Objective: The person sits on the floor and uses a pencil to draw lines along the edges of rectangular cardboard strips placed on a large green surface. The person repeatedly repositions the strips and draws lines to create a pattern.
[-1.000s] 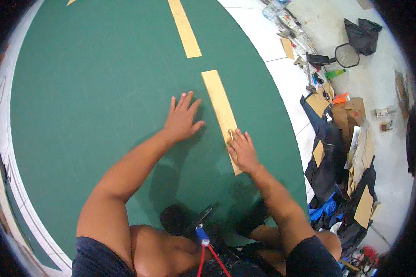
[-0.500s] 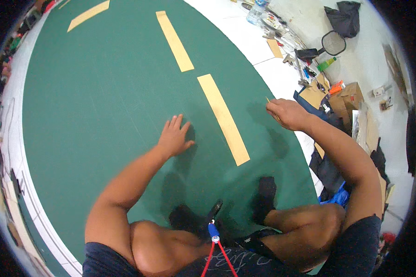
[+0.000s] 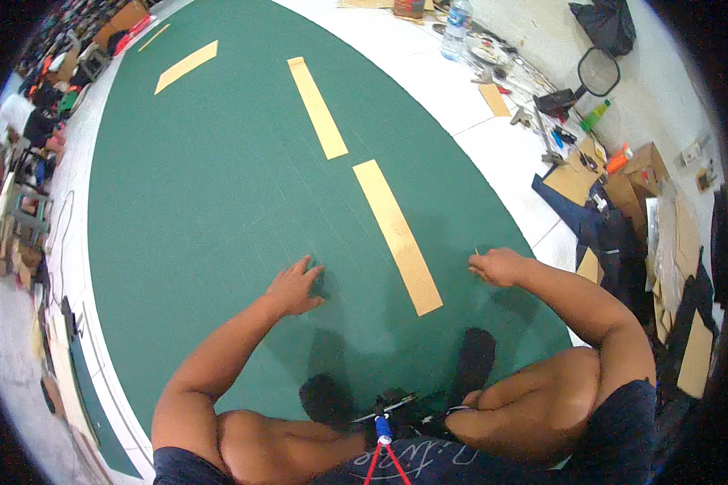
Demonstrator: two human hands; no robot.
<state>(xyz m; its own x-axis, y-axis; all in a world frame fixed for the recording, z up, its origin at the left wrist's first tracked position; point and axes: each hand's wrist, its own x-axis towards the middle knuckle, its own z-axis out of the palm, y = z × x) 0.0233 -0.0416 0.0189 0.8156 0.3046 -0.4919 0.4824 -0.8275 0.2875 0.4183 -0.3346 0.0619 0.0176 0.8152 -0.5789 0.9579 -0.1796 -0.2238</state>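
My left hand (image 3: 295, 288) lies flat on the green mat (image 3: 218, 186), fingers spread, left of the nearest tan strip (image 3: 396, 234). To the right of that strip, my right hand (image 3: 497, 265) is curled into a fist near the mat's right edge. A tiny pale sliver (image 3: 476, 252) sticks out of the fist; I cannot make out what it is. Two more tan strips lie farther up the mat, one in line (image 3: 317, 107) and one at the far left (image 3: 186, 66). My knees and dark-socked feet (image 3: 473, 360) rest on the mat's near end.
White tiled floor (image 3: 501, 153) borders the mat on the right. Beyond it lie cardboard pieces (image 3: 574, 179), bottles (image 3: 455, 28), a racket-shaped thing (image 3: 597, 73) and dark bags (image 3: 607, 24). Clutter and a cable line the left edge (image 3: 32, 202).
My right hand left the near strip and moved right to the mat's edge, closing into a fist. My left hand slid slightly back and left. The view now takes in more of the mat.
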